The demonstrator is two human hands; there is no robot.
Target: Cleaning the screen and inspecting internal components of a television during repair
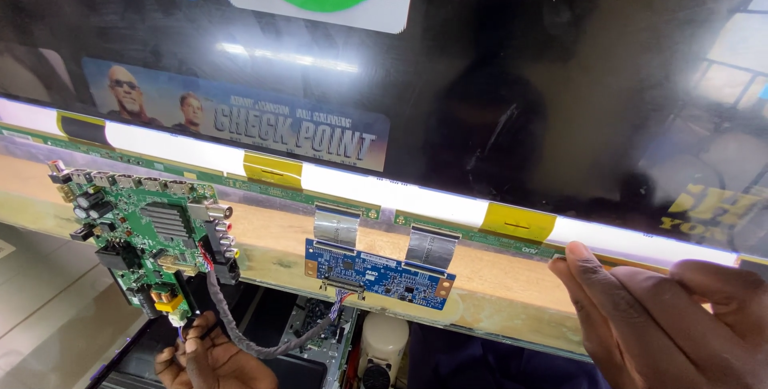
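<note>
At the screen panel's (496, 117) lower edge — two hands at work.
Right hand (664, 317) presses flat fingers on the lit strip (416, 197); left hand (208, 357) pinches the braided cable (240, 333) below the green board (148, 233).

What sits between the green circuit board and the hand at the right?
In the head view, a small blue circuit board with two flat ribbon cables lies between the green circuit board and the right hand.

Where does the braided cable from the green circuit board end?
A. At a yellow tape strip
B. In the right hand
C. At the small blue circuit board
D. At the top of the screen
C: the braided cable loops from the green circuit board, past the left hand, up into the connector on the lower edge of the small blue circuit board.
</note>
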